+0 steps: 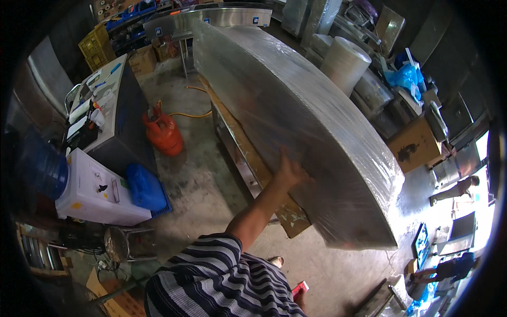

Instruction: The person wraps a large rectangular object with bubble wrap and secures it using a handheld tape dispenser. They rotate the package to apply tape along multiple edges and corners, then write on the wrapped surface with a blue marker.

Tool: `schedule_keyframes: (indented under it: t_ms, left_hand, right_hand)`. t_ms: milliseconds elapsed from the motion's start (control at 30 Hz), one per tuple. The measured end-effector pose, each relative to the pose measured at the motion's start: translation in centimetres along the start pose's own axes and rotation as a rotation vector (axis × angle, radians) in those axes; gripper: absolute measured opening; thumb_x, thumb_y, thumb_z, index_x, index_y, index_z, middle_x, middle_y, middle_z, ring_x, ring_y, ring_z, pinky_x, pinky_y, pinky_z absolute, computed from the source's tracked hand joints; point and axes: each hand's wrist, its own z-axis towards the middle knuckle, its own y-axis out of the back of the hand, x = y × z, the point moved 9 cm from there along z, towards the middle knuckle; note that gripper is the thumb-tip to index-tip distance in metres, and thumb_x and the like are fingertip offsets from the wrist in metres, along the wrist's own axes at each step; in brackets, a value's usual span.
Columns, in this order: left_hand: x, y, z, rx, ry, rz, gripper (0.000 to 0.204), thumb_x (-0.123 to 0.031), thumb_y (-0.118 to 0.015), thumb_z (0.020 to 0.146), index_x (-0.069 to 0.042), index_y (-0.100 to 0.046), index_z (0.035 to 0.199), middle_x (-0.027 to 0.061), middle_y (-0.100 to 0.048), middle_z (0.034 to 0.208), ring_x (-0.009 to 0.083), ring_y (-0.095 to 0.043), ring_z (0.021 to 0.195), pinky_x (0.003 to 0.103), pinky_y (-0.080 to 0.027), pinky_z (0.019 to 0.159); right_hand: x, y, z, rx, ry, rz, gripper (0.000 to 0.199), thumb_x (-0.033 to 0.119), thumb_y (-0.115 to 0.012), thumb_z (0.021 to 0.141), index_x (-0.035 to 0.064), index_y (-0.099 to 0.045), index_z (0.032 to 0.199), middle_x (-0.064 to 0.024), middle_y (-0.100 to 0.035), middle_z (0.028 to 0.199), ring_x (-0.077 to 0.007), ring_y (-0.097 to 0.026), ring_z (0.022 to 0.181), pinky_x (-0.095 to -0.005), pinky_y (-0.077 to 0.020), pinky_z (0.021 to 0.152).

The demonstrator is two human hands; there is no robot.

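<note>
A long boxy piece (296,105) wrapped in clear stretch film rests partly over a worn wooden board (293,217), its film shining along the top and right edges. My left hand (293,171) lies with fingers apart against its near side, at the end of my outstretched arm. At the lower edge, my right hand (301,302) shows only in part, closed around a red and white object (300,288) whose kind I cannot make out. Beneath the board is a low metal frame (240,161).
To the left stand an orange gas cylinder (162,132) with a yellow hose, a desk (113,100) and a white water dispenser (97,187). A large film roll (346,62) and a cardboard box (414,143) are beyond the wrapped piece. Two people (457,190) are at the right.
</note>
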Motion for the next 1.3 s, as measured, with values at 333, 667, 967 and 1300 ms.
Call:
schedule_keyframes:
  t_ms: [333, 667, 967, 1300]
  left_hand:
    - [-30.7, -8.9, -10.6, 0.205, -0.834, 0.372, 0.089, -0.070, -0.038, 0.099, -0.017, -0.013, 0.166, 0.0122, -0.012, 0.172, 0.0304, -0.017, 0.156, 0.050, -0.021, 0.123]
    - [-36.5, -1.5, -4.8, -0.250, -0.671, 0.984, 0.077, -0.062, -0.037, 0.103, -0.010, -0.031, 0.160, 0.0138, -0.030, 0.162, 0.0266, -0.028, 0.147, 0.045, -0.021, 0.122]
    - [-64.5, 9.3, -5.4, -0.397, -0.735, 0.710, 0.074, -0.065, -0.038, 0.101, -0.008, -0.048, 0.147, 0.0132, -0.057, 0.141, 0.0237, -0.054, 0.125, 0.043, -0.042, 0.105]
    - [-87.9, 7.4, 2.3, -0.500, -0.843, 0.474, 0.082, -0.064, -0.030, 0.104, -0.004, -0.028, 0.159, 0.0138, -0.039, 0.161, 0.0255, -0.039, 0.145, 0.045, -0.029, 0.119]
  right_hand:
    - [7.5, -27.4, -5.8, -0.182, 0.232, -0.619, 0.049, 0.060, -0.057, 0.097, 0.0148, -0.068, 0.113, -0.0072, -0.072, 0.099, -0.0267, -0.068, 0.090, -0.0430, -0.0546, 0.076]
    - [12.2, -48.7, -3.8, -0.124, 0.302, -0.916, 0.049, 0.060, -0.058, 0.097, 0.0138, -0.069, 0.110, -0.0074, -0.072, 0.097, -0.0266, -0.068, 0.088, -0.0423, -0.0544, 0.075]
    - [15.5, -71.2, 1.6, -0.045, 0.318, -1.158, 0.049, 0.059, -0.059, 0.097, 0.0129, -0.069, 0.108, -0.0077, -0.072, 0.094, -0.0266, -0.068, 0.086, -0.0416, -0.0543, 0.074]
    - [15.9, -89.3, 3.2, -0.109, 0.334, -1.216, 0.049, 0.059, -0.060, 0.096, 0.0119, -0.070, 0.105, -0.0080, -0.072, 0.092, -0.0265, -0.068, 0.084, -0.0409, -0.0541, 0.073]
